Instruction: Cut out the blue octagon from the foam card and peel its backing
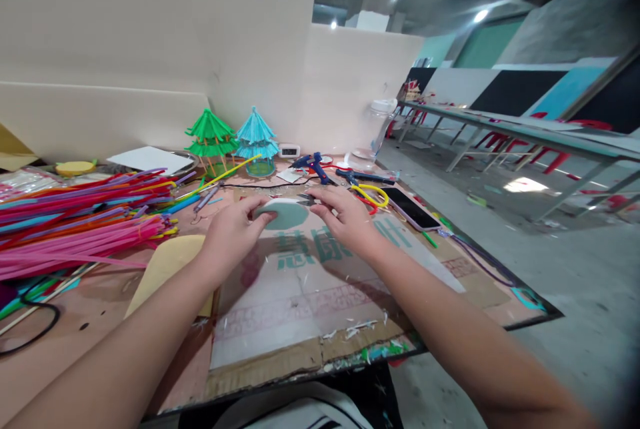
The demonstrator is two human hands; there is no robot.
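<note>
Desk (115, 295) is crowded: a big pile of coloured straws (75, 222) on my left, a green paper pagoda (212, 135) and a blue paper pagoda (257, 139) at the back by the wall, a blue glue gun (315, 165) behind my hands, yellow-handled scissors (373, 195) and a phone (413, 209) just right of my right hand, a tan card piece (167, 269) under my left forearm. Nothing blocks my hands. I see large green characters printed on the cardboard sheet (300, 295), partly covered by my hands, can't read them. My left hand (233, 232) has its fingers curled onto the near left edge of a pale green disc (286, 213), which lies on the cardboard mid-desk. My right hand (345, 215) pinches the disc's right edge, with a small dark tool at the fingertips; can't tell what it is
</note>
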